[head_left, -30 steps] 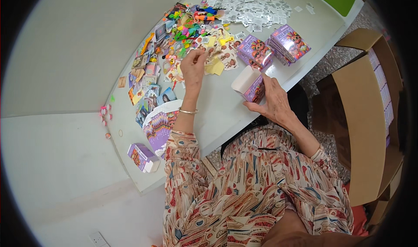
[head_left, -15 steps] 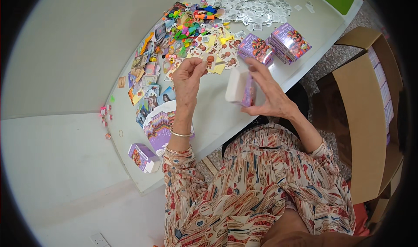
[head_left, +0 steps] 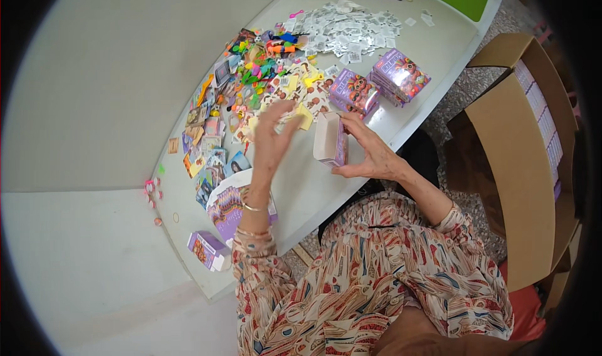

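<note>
My right hand (head_left: pixel 374 150) grips a small purple-and-white box (head_left: pixel 333 141), thumb below and fingers along its upper side. The box's near face is open and shows a pale inside. My left hand (head_left: pixel 274 136), blurred by motion, hovers to the left of the box, with a gap between thumb and fingers; no card shows in it. Beyond it lie picture cards with brown figures (head_left: pixel 309 99) and yellow slips (head_left: pixel 303 117). Under my left forearm is a fanned stack of flat purple cartons (head_left: pixel 227 207).
Stacked purple boxes (head_left: pixel 356 91) stand right of the cards, beside another purple stack (head_left: pixel 401 77). Farther off are small colourful toys (head_left: pixel 257 67) and white packets (head_left: pixel 351 30). One purple box (head_left: pixel 208 250) sits near left. A large cardboard carton (head_left: pixel 511 161) stands at right.
My left hand no longer shows the small card it pinched; its fingers have parted. My right hand has turned the box so its open side faces me. The view has shifted slightly.
</note>
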Tool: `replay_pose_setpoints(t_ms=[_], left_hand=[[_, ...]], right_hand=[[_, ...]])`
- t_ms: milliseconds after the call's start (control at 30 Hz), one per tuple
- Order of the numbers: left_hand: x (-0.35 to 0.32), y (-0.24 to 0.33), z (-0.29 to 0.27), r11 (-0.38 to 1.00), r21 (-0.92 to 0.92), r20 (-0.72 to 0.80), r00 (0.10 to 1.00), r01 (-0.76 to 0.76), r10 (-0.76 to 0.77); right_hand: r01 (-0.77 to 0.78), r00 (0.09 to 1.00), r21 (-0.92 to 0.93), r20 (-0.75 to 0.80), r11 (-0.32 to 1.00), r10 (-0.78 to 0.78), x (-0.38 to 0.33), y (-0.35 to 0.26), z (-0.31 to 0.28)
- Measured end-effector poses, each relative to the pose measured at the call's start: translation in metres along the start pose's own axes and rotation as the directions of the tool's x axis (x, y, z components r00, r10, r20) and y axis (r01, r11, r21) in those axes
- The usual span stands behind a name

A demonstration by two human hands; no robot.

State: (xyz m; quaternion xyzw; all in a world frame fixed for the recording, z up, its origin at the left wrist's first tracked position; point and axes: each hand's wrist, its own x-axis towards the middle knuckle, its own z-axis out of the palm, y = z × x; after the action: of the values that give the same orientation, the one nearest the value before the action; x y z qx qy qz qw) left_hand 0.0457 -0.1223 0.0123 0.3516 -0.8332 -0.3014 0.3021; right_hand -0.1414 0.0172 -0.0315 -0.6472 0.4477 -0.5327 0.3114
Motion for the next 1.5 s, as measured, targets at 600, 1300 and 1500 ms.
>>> replay_pose_setpoints(t_ms=[600, 1300, 1500], left_hand=[[-0.039, 0.082, -0.025, 0.998, 0.01, 0.045, 0.997, -0.055, 0.055], [-0.061, -0.118, -0.115, 0.66, 0.73, 0.079, 0.937, 0.179, -0.341], [-0.049, -0.155, -0.157, 0.944, 0.324, 0.165, 0.978, 0.069, -0.129]], right_hand=[[-0.259, 0.965, -0.289, -0.105, 0.922, 0.238, -0.006, -0.01, 0.012], [-0.232, 0.973, -0.341, -0.077, 0.911, 0.218, -0.006, -0.003, 0.04], [-0.174, 0.985, -0.381, -0.082, 0.908, 0.154, -0.001, -0.008, 0.055]])
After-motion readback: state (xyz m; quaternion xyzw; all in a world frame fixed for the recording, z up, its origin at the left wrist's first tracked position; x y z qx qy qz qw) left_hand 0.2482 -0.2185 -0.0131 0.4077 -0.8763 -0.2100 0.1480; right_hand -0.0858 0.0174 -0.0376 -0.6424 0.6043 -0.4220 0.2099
